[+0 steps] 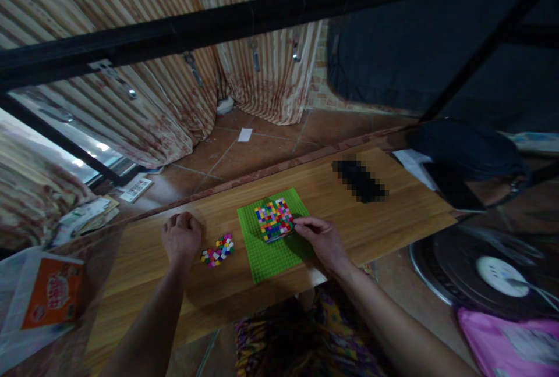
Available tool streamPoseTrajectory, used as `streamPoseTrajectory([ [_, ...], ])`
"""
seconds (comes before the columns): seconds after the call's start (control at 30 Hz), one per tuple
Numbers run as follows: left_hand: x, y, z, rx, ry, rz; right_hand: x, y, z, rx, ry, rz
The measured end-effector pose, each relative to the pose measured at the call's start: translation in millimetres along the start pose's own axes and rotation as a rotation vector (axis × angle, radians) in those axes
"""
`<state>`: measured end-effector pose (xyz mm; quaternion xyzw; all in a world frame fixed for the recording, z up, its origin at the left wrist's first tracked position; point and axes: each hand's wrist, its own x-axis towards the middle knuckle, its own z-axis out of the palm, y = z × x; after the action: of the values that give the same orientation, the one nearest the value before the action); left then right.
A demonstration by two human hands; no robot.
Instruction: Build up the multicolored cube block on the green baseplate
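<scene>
A green studded baseplate (pixel 248 249) lies on the wooden table. On it sits a square block of many small coloured bricks (pixel 274 219), their tops making a mixed pattern. My right hand (pixel 322 238) reaches in from the right, thumb and index finger pinched at the block's right edge. Whatever is between those fingertips is too small to make out. My left hand (pixel 181 236) rests on the table left of the baseplate, its fingers curled in. Between that hand and the baseplate lies a loose pile of small coloured bricks (pixel 218 251).
A pixelated dark object (pixel 360 178) lies on the wooden table (pixel 148 284) at the right. A dark bar (pixel 244 22) crosses above the far side. Past the right end are a dark phone-like slab (pixel 454 186) and a dark bag (pixel 471 147). An orange-labelled plastic box (pixel 52 292) stands left.
</scene>
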<state>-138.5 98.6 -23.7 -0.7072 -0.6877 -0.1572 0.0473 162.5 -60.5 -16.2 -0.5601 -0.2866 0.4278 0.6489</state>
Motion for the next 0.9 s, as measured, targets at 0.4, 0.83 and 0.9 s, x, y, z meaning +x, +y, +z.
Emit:
streamPoseTrajectory([
  [0.4, -0.9, 2.4, -1.8, 0.006, -0.016, -0.032, 6.9, -8.2, 0.4, 0.083, -0.037, 0.140],
  [0.83, -0.1, 1.4, -2.2, 0.045, -0.015, 0.009, 4.4, -6.8, 2.4, 0.008, -0.028, 0.085],
  [0.9, 0.0, 1.0, -2.2, 0.042, -0.012, 0.008, 5.0, -7.1, -6.4, -0.024, 0.005, 0.035],
])
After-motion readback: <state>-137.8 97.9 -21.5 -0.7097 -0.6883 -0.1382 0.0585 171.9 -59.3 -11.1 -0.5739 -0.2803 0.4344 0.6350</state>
